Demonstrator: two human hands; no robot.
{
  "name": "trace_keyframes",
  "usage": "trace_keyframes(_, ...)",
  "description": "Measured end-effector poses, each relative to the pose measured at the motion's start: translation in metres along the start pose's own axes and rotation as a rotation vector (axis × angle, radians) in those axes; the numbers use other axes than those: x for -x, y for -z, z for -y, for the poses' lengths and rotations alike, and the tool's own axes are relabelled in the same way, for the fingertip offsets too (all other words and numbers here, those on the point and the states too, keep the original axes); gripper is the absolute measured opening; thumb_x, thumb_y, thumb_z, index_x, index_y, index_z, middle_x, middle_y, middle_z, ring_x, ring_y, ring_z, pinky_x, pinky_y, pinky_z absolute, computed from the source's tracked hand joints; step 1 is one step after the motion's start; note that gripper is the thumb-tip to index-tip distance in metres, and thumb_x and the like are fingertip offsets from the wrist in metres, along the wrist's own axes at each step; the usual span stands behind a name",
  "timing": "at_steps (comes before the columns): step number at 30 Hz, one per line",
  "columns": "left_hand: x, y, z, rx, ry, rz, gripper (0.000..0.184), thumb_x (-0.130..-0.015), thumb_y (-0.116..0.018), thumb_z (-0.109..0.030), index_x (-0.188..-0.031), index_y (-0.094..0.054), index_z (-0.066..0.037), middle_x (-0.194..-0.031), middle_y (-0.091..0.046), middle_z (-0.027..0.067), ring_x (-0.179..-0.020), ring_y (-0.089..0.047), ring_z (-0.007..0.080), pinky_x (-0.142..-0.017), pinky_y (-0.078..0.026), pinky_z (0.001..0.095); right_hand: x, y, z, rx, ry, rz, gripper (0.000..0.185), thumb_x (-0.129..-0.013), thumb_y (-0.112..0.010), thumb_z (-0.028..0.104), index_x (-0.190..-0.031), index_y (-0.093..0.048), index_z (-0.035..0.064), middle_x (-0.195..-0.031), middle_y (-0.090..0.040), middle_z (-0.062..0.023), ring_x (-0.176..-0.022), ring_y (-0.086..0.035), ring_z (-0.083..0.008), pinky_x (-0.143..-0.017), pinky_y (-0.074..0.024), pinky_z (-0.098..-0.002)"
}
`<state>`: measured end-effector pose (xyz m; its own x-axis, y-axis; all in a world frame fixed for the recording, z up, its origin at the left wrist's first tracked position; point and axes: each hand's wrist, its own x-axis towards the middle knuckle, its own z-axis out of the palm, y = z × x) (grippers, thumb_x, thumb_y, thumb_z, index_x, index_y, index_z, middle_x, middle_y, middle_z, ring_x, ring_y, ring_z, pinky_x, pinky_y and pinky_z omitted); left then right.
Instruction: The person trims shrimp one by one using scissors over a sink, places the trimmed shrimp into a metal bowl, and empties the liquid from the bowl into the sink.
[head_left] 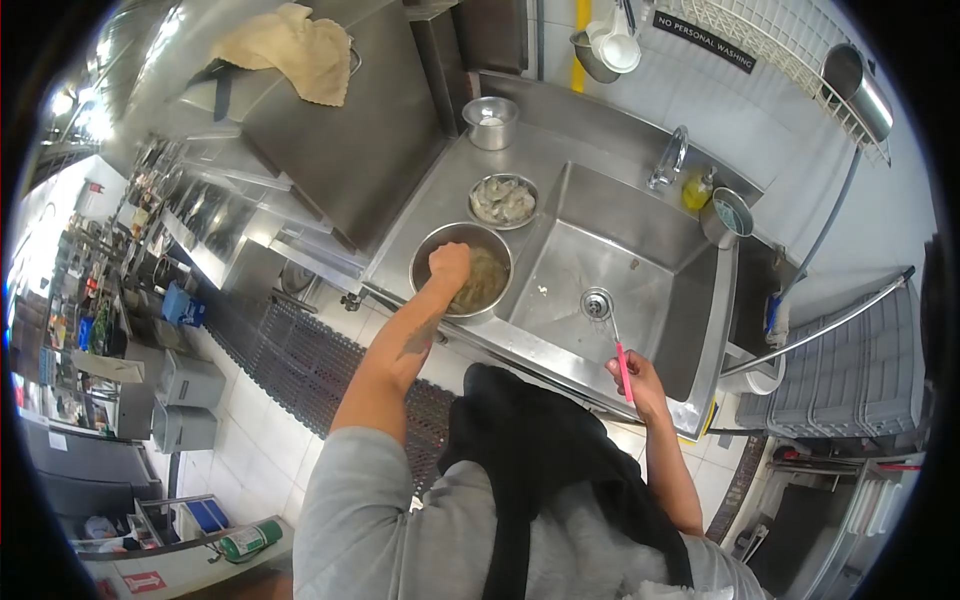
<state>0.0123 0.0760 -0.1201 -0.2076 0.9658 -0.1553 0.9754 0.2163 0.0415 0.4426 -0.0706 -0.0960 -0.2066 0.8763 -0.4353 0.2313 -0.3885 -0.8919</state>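
My left hand [450, 263] is closed, over the inner side of a large round metal bowl [418, 284]. Wet greyish-brown pieces [482, 282], which look like raw shrimp, lie in that bowl. Whatever the left fingers grip is hidden by the hand. At the sink's front edge, my right hand [643, 387] is closed around the pink handle of a small knife [626, 372]; its thin blade points forward over the basin. A smaller metal bowl [506, 202] of pale grey pieces, also shrimp-like, stands just behind the large one.
The steel sink [560, 270] has a drain [597, 303] and a tap [668, 160]. A metal pot [490, 122] stands at the back of the counter. Yellow soap [697, 190] and a metal container [727, 218] sit at the sink's right rear. Grey crates [840, 360] are stacked at right.
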Motion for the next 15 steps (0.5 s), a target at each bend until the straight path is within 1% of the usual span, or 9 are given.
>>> trace_keyframes(2, -0.004, 0.003, -0.002, -0.015, -0.015, 0.03, 0.023, -0.09, -0.065, -0.018, -0.106, -0.074, -0.004, -0.109, -0.074, 0.0232, -0.103, -0.073, 0.0375, -0.092, -0.059, 0.0457, -0.003, -0.002, 0.0, 0.039, 0.062, -0.029, 0.04, -0.088, -0.081, 0.042, -0.096, -0.065, 0.0057, -0.077, -0.054, 0.0036, -0.067, -0.047, -0.0065, -0.059, -0.0386, -0.0251)
trace_keyframes(4, 0.014, 0.037, -0.006, 0.029, -0.05, 0.039, 0.024, -0.088, -0.07, -0.019, -0.105, -0.075, -0.004, -0.109, -0.074, 0.0232, -0.105, -0.072, 0.0383, -0.092, -0.059, 0.0458, 0.001, -0.002, 0.0, 0.081, 0.117, -0.069, 0.043, -0.086, -0.081, 0.046, -0.095, -0.067, 0.0053, -0.079, -0.059, 0.0021, -0.071, -0.051, -0.0081, -0.063, -0.0414, -0.0279)
trace_keyframes(5, 0.0, 0.027, 0.008, 0.098, -0.139, -0.001, 0.031, -0.084, -0.078, -0.025, -0.104, -0.074, -0.002, -0.108, -0.074, 0.0224, -0.097, -0.073, 0.0383, -0.086, -0.059, 0.0452, 0.005, -0.001, 0.0, 0.018, 0.103, -0.062, 0.042, -0.086, -0.081, 0.044, -0.095, -0.068, 0.0058, -0.078, -0.059, 0.0023, -0.07, -0.051, -0.0079, -0.062, -0.041, -0.0272)
trace_keyframes(6, 0.009, 0.046, 0.002, 0.122, -0.127, -0.007, 0.031, -0.084, -0.078, -0.025, -0.104, -0.074, -0.002, -0.108, -0.074, 0.0224, -0.097, -0.073, 0.0383, -0.086, -0.059, 0.0452, 0.008, 0.002, 0.001, -0.036, 0.092, -0.046, 0.04, -0.087, -0.081, 0.043, -0.095, -0.068, 0.0063, -0.078, -0.059, 0.0026, -0.07, -0.051, -0.0077, -0.061, -0.0407, -0.0265)
trace_keyframes(8, 0.038, 0.111, -0.007, 0.56, -0.224, 0.083, 0.034, -0.084, -0.082, -0.025, -0.105, -0.071, 0.0, -0.098, -0.076, 0.0177, -0.086, -0.073, 0.0304, -0.076, -0.058, 0.0397, 0.011, 0.007, 0.003, -0.074, 0.014, -0.014, 0.037, -0.087, -0.081, 0.04, -0.096, -0.068, 0.0067, -0.079, -0.058, 0.0037, -0.07, -0.051, -0.0067, -0.061, -0.0402, -0.0245)
trace_keyframes(9, 0.038, 0.109, -0.012, 0.553, -0.232, 0.086, 0.034, -0.084, -0.082, -0.025, -0.105, -0.071, 0.0, -0.098, -0.076, 0.0177, -0.086, -0.073, 0.0304, -0.076, -0.058, 0.0397, 0.015, 0.006, 0.005, -0.149, 0.014, 0.029, 0.037, -0.088, -0.081, 0.039, -0.098, -0.068, 0.0068, -0.08, -0.058, 0.0041, -0.07, -0.051, -0.0062, -0.061, -0.0402, -0.0238)
trace_keyframes(11, 0.032, 0.102, -0.042, 1.153, -0.431, -0.083, 0.026, -0.09, -0.08, -0.02, -0.102, -0.072, 0.002, -0.078, -0.071, 0.005, -0.069, -0.064, 0.0107, -0.062, -0.051, 0.0272, 0.019, 0.007, 0.01, -0.213, 0.062, 0.089, 0.038, -0.088, -0.081, 0.038, -0.103, -0.068, 0.0062, -0.087, -0.061, 0.0033, -0.071, -0.052, -0.0054, -0.061, -0.0416, -0.0227)
trace_keyframes(14, 0.037, 0.101, -0.123, 1.225, -0.409, 0.065, 0.025, -0.09, -0.08, -0.017, -0.103, -0.071, 0.001, -0.078, -0.073, 0.0068, -0.068, -0.068, 0.0123, -0.064, -0.054, 0.0277, 0.024, 0.002, 0.041, -0.193, 0.177, 0.114, 0.04, -0.087, -0.082, 0.037, -0.107, -0.068, 0.0048, -0.094, -0.066, 0.0004, -0.078, -0.058, -0.0086, -0.067, -0.047, -0.0269)
trace_keyframes(15, 0.033, 0.089, -0.146, 1.156, -0.479, 0.071, 0.028, -0.089, -0.081, -0.018, -0.106, -0.071, 0.002, -0.082, -0.074, 0.0073, -0.068, -0.069, 0.0121, -0.062, -0.054, 0.0274, 0.026, 0.0, 0.054, -0.139, 0.175, 0.086, 0.045, -0.086, -0.082, 0.041, -0.107, -0.069, 0.0037, -0.096, -0.067, -0.0028, -0.081, -0.061, -0.0122, -0.071, -0.0485, -0.0307)
